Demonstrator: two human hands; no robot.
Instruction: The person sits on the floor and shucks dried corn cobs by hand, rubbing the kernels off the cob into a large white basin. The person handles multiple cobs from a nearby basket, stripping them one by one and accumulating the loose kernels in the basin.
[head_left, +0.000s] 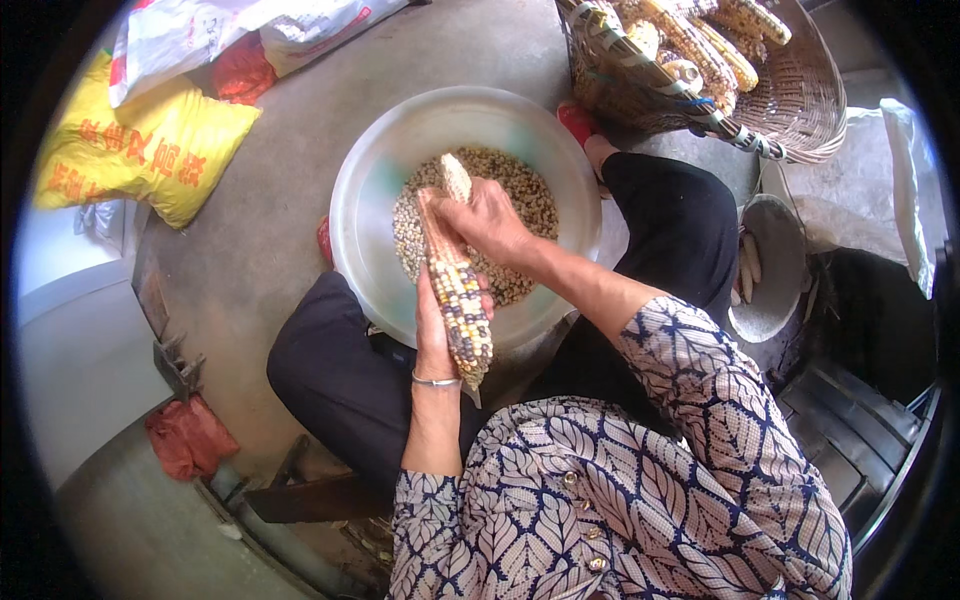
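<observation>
My left hand (433, 319) holds an ear of multicoloured corn (461, 315) from below and beside it, tilted over the near rim of a large round metal basin (360, 172). The ear's upper part is bare of kernels; its lower part still bears yellow, white and dark ones. My right hand (487, 221) grips a bare pale corn cob (455, 176) against the ear's stripped upper part. Loose corn kernels (517, 180) cover the bottom of the basin, partly hidden by my hands.
A wicker basket (802, 97) with several corn ears (697, 45) stands at upper right. Below it, a bucket (772, 300) holds bare cobs (748, 266). A yellow sack (150, 142) and white sacks (187, 45) lie at upper left. My knees flank the basin.
</observation>
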